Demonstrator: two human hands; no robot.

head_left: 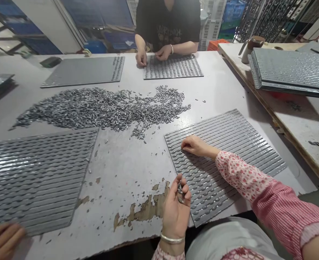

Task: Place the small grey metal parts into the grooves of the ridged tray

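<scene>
grey-striped sunflower seeds [100, 108] are heaped loosely beyond both hands, a large quantity remaining unsorted. the left hand [174, 216] is held half closed, a small pinch of seeds gripped in its fingers [186, 189]. the right hand [196, 145] is laid open on a ridged grey tray [230, 162], nothing held; whether that tray's hollows are filled cannot be told.

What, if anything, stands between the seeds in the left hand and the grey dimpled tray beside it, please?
Nothing visible does: the left hand cups the sunflower seeds right at the edge of the grey dimpled tray, and the right hand lies farther up the tray.
</scene>
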